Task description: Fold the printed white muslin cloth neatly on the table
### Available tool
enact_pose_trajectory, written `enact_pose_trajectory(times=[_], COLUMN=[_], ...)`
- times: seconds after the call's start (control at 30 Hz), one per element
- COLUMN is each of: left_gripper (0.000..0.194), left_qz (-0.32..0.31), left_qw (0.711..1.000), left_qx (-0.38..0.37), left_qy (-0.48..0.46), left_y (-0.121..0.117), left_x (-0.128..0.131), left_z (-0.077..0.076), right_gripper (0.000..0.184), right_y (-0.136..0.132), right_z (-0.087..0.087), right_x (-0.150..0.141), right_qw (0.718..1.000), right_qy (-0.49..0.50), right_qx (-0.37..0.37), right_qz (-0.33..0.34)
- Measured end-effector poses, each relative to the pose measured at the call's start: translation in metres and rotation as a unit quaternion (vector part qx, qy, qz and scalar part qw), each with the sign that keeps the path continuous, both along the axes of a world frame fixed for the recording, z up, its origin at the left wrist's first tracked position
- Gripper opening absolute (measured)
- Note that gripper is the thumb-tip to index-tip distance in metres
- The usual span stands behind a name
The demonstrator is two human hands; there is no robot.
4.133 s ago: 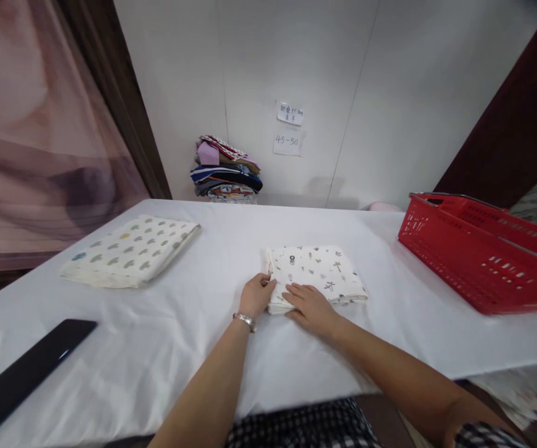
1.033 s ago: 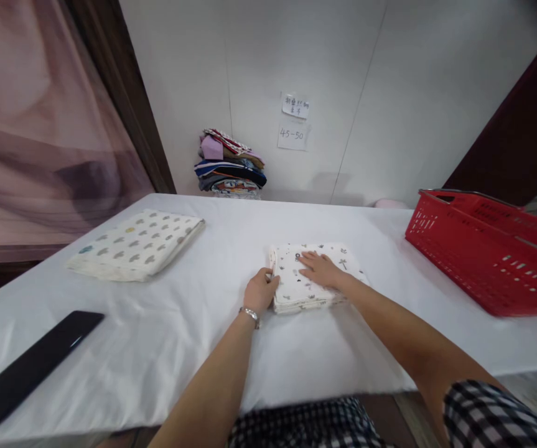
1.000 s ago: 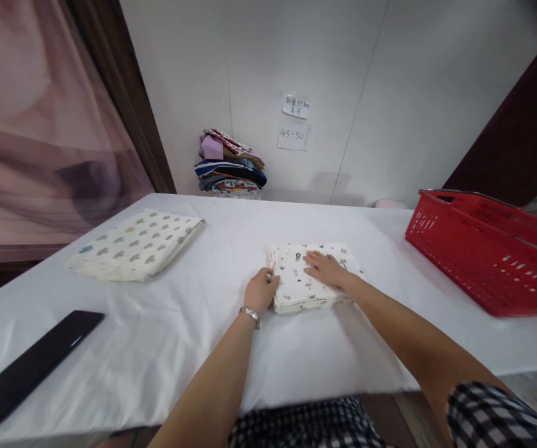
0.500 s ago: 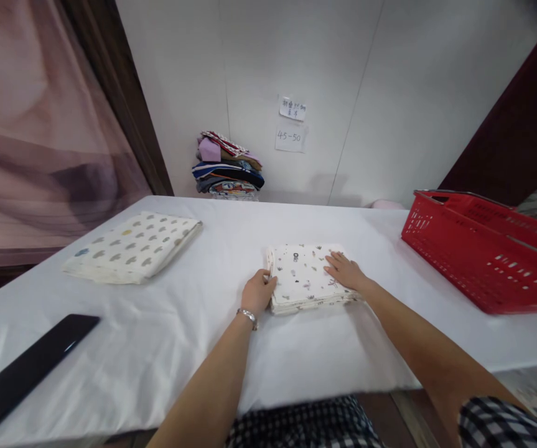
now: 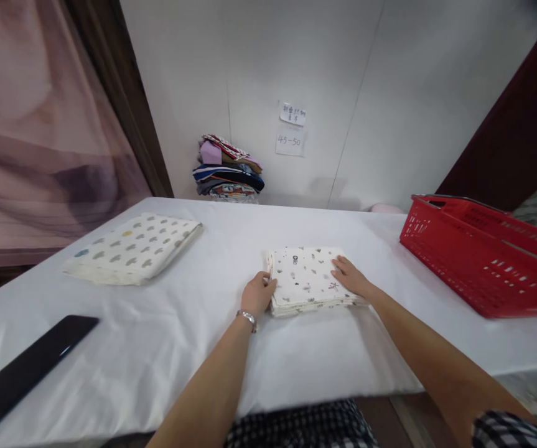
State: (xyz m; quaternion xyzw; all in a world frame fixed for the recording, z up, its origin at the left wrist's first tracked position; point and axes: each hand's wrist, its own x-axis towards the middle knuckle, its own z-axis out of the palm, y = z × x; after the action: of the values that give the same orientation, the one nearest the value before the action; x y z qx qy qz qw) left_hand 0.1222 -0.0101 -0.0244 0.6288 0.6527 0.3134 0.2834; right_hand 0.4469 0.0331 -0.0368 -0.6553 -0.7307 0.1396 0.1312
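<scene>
A white cloth (image 5: 305,280) printed with small plants and figures lies folded into a thick rectangle before me. My left hand (image 5: 257,294) pinches its left edge, thumb on top and fingers against the side. At the opposite edge, my right hand (image 5: 350,275) rests flat with its fingers stretched out over the top layer. Another folded cloth (image 5: 132,249), cream with grey cloud shapes and one yellow and one blue, lies apart on the left.
A red plastic basket (image 5: 478,261) stands at the right of the white-covered table (image 5: 231,242). Near the left front lies a long black flat object (image 5: 30,373). Behind the table rises a stack of folded fabrics (image 5: 228,171) beside a wall with paper signs (image 5: 290,142).
My right hand has slid from the front left of the cloth, across its middle, to its right edge. My left hand has stayed at the left edge.
</scene>
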Motion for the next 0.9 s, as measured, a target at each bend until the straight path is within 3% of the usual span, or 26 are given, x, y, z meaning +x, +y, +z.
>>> enact_pose_trajectory(times=[0.17,0.7,0.9], left_gripper=[0.022,0.022,0.022], left_qz=[0.001,-0.004,-0.002], left_qw=[1.0,1.0,1.0], left_qx=[-0.006,-0.011,-0.009], left_qy=[0.001,-0.006,-0.006], left_y=[0.001,-0.001,-0.001], left_x=[0.0,0.0,-0.001], left_z=[-0.001,0.002,0.001], right_gripper=[0.056,0.054,0.058], right_y=[0.003,-0.01,-0.007], right_z=[-0.006,0.013,0.008], right_x=[-0.003,-0.004,-0.006], right_qw=[1.0,0.998,0.999], right_qy=[-0.02,0.059,0.012], right_qx=[0.004,-0.03,-0.026], right_qz=[0.008,0.008,0.015])
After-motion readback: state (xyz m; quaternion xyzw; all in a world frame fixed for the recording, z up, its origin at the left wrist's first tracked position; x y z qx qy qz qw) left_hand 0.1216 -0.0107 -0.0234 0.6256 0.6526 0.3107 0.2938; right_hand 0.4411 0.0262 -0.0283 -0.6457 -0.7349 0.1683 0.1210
